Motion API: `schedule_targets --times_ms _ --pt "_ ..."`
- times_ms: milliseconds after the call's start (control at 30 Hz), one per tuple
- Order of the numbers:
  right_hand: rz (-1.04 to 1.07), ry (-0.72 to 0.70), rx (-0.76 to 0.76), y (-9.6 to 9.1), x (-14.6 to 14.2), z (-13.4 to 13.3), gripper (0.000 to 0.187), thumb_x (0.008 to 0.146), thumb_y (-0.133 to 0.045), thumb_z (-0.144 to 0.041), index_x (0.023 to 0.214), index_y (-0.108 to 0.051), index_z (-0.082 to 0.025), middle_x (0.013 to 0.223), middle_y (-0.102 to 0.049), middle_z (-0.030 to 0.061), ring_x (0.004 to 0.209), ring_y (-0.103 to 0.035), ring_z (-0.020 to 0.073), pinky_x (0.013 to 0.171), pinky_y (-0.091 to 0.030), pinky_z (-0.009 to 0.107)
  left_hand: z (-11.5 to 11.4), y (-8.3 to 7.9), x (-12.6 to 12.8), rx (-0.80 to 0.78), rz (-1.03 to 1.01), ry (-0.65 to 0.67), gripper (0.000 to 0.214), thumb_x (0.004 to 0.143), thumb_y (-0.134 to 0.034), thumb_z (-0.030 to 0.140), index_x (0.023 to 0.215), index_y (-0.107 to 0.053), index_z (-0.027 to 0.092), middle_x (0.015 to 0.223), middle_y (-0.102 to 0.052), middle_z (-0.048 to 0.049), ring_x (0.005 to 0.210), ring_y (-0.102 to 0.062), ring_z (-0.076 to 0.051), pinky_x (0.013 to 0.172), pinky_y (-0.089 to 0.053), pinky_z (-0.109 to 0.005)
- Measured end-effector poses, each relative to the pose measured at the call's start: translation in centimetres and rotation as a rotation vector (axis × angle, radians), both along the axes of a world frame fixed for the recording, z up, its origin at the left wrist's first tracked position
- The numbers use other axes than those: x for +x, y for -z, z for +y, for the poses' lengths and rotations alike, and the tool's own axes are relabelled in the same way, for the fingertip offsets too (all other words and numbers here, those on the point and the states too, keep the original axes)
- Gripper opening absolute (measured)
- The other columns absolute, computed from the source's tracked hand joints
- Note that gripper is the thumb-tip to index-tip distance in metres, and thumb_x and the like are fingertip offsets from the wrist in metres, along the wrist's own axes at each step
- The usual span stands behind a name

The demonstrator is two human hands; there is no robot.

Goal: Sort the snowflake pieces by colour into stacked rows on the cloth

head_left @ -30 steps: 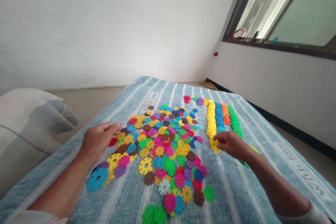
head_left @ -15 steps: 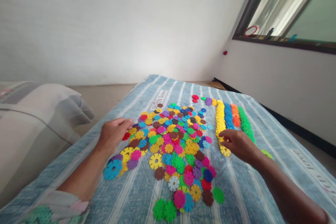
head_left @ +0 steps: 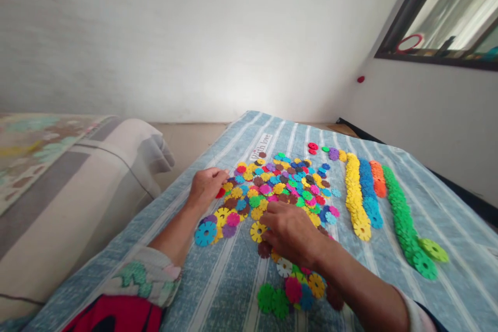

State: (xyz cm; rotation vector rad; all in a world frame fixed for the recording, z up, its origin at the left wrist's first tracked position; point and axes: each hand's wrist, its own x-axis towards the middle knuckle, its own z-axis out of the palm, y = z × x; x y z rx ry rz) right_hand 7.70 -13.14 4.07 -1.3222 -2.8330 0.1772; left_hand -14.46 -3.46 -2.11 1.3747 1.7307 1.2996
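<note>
A pile of colourful notched plastic snowflake discs [head_left: 268, 189] is spread over the striped cloth. My right hand [head_left: 291, 231] reaches over the front of this pile, its fingers curled together at the edge of a yellow snowflake disc [head_left: 257, 231]. Part of the pile is hidden beneath that hand. By the pile's left edge rests my left hand [head_left: 207, 187], fingers bent and closed; whatever is between the fingertips is too small to make out. Just below it lie a large blue disc [head_left: 205, 233] and a pink disc [head_left: 233, 219].
To the right, overlapping discs form a yellow row [head_left: 353, 192], a blue row [head_left: 368, 187], an orange row [head_left: 377, 179] and a long green row [head_left: 400, 218]. Red discs [head_left: 313, 147] lie at the back. A covered piece of furniture [head_left: 116, 166] stands left of the blue striped cloth [head_left: 218, 280].
My right hand has moved left from the end of the yellow row to the yellow disc in the pile. My left hand stays by the pile's left edge. The view has shifted left.
</note>
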Motion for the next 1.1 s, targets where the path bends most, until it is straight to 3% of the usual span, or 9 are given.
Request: schedule_targets --times_ms 167,300,500,700,867,967,1100 --pt "-0.139 -0.010 0.029 0.9 -2.2 0.3 0.018 0.080 -0.060 -0.028 0.085 -0.068 -0.013 0.093 -0.061 0.0121 0.092 -0.056 0.0264 0.076 -0.046 0.036 -0.1 0.2 0.1 0.016 0.032 0.008 0.037 0.067 -0.059 0.049 0.067 -0.072 0.014 0.060 -0.068 -0.0035 0.063 -0.062 -0.020 0.057 -0.045 -0.026" --pt "-0.159 0.000 0.012 0.8 -2.4 0.2 0.018 0.079 -0.061 -0.027 0.083 -0.069 -0.012 0.093 -0.061 0.0130 0.094 -0.055 0.0288 0.077 -0.046 0.038 -0.2 0.4 0.2 0.030 0.065 0.006 0.037 0.068 -0.058 0.048 0.065 -0.072 0.014 0.058 -0.067 -0.0028 0.062 -0.061 -0.020 0.056 -0.042 -0.026" --pt "-0.102 0.008 -0.014 0.2 -2.5 0.1 0.015 0.075 -0.064 -0.022 0.087 -0.064 -0.014 0.093 -0.063 0.0096 0.090 -0.057 0.0235 0.074 -0.041 0.031 -0.3 0.3 0.2 0.029 0.091 0.012 0.036 0.070 -0.056 0.046 0.066 -0.072 0.014 0.057 -0.065 -0.0018 0.061 -0.059 -0.019 0.055 -0.040 -0.026" --pt "0.144 0.079 -0.134 1.0 -2.9 1.1 0.004 0.078 -0.057 -0.018 0.077 -0.060 -0.020 0.069 -0.060 -0.0016 0.063 -0.051 0.0120 0.055 -0.026 0.024 -0.3 0.4 0.2 0.028 0.121 0.021 0.036 0.071 -0.055 0.046 0.065 -0.071 0.014 0.057 -0.065 -0.0022 0.060 -0.057 -0.018 0.054 -0.038 -0.025" --pt "0.312 0.099 -0.143 1.0 -5.1 2.1 0.006 0.078 -0.056 -0.018 0.080 -0.062 -0.019 0.071 -0.062 -0.0014 0.064 -0.051 0.0112 0.056 -0.029 0.022 -0.2 0.4 0.1 0.033 0.166 0.029 0.036 0.071 -0.054 0.047 0.061 -0.068 0.014 0.055 -0.064 -0.0016 0.056 -0.055 -0.017 0.052 -0.036 -0.025" --pt "0.260 0.106 -0.124 0.8 -6.0 3.0 0.013 0.078 -0.056 -0.018 0.086 -0.065 -0.021 0.078 -0.066 -0.0001 0.070 -0.056 0.0130 0.060 -0.032 0.022 -0.2 0.4 0.1 0.040 0.165 0.037 0.036 0.071 -0.054 0.047 0.059 -0.067 0.015 0.054 -0.063 -0.0018 0.056 -0.055 -0.017 0.052 -0.036 -0.025" --pt "0.208 0.221 -0.036 1.0 -5.4 5.1 0.016 0.079 -0.053 -0.018 0.087 -0.066 -0.020 0.083 -0.067 0.0046 0.079 -0.059 0.0175 0.064 -0.035 0.024 -0.3 0.4 0.2 0.019 0.071 0.043 0.034 0.069 -0.056 0.045 0.062 -0.069 0.015 0.056 -0.064 -0.0020 0.059 -0.057 -0.017 0.053 -0.037 -0.025"
